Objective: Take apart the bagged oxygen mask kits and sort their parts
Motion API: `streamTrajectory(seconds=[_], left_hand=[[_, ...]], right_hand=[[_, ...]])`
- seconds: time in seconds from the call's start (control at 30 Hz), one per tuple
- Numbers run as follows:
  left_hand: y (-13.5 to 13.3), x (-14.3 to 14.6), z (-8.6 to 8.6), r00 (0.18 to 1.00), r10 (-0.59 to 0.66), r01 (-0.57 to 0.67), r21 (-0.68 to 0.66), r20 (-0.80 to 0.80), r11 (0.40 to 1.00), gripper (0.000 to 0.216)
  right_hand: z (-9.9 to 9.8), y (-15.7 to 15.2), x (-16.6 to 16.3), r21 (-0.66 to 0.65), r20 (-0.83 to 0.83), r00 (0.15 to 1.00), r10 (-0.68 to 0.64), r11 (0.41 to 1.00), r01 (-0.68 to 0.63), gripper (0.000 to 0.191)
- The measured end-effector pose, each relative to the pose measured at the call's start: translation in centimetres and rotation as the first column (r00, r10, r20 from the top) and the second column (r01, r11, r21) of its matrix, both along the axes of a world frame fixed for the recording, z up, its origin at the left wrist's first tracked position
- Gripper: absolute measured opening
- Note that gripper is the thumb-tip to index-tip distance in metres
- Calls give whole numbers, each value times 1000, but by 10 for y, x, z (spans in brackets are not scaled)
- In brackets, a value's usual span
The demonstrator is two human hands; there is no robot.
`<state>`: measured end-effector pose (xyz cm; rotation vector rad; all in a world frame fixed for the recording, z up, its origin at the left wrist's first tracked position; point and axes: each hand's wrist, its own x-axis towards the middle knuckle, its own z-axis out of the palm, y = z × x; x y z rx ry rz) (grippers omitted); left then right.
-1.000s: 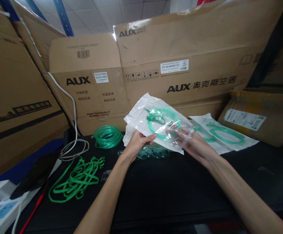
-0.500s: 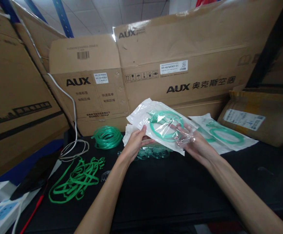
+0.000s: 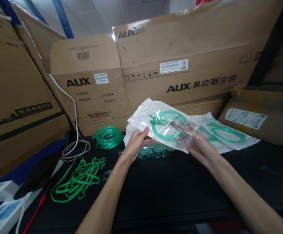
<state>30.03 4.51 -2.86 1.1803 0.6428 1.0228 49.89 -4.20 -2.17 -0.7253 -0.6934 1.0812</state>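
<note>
Both my hands hold a clear plastic pouch (image 3: 153, 112) with a coil of green tubing and a clear mask inside, raised a little above the black table (image 3: 170, 191). My left hand (image 3: 136, 143) pinches the pouch's near left edge, thumb on top. My right hand (image 3: 197, 143) grips the right end, fingers wrapped round the bulging mask part. Just under the pouch lie clear mask pieces (image 3: 153, 151) on the table.
More sealed pouches with green tubing (image 3: 225, 135) lie to the right. A green tubing coil (image 3: 108, 136), a tangle of green straps (image 3: 79, 180) and a white cable (image 3: 74, 149) lie at the left. Cardboard boxes (image 3: 180, 65) wall in the back; a wrapped parcel (image 3: 258, 113) sits at right.
The pouch has tilted flatter and shifted slightly right between my hands. My left thumb has slid along the pouch's near edge. The view drifted a little.
</note>
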Motion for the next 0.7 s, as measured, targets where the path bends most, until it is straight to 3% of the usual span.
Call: streamTrajectory(seconds=[0.23,0.5,0.6,0.7], left_hand=[[-3,2,1,1000,-5,5,-7,10,1000,36],[4,-5,11,943,302,-296,-68,140,953,21],[9,-9,11,910,387,-378,-89,151,922,24],[11,-11,10,904,408,-398,-97,131,912,23]], right_hand=[[-1,0,1,11,61,996,62,998,-63,33],[-3,4,10,80,126,990,-57,996,47,24],[-1,3,16,129,82,983,-163,980,151,25],[2,1,22,211,-10,920,-393,898,386,31]])
